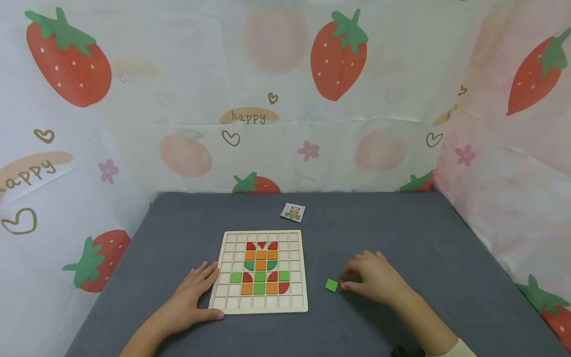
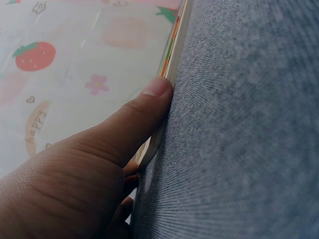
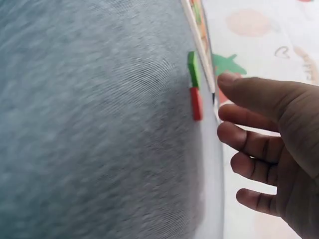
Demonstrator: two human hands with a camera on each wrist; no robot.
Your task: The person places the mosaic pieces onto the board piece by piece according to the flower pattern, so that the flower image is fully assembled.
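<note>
A square pale wooden board [image 1: 258,304] with a grid of cells lies on the table, red, orange and green tiles forming a pattern in its middle. My left hand [image 1: 193,293] rests at its near left corner, fingers along the left side, thumb against the near edge. In the left wrist view the thumb [image 2: 149,99] touches the board's rim. Right of the board lie a light green square tile [image 1: 331,285] and a red tile [image 3: 196,103], end to end. My right hand [image 1: 373,277] hovers by the red tile, fingers loosely bent, apart from it in the right wrist view.
Behind the board lies a small card [image 1: 293,212] printed with a similar coloured pattern. Grey cloth [image 1: 379,218] covers the table. A white curtain with strawberries [image 1: 285,148] stands along the back and both sides.
</note>
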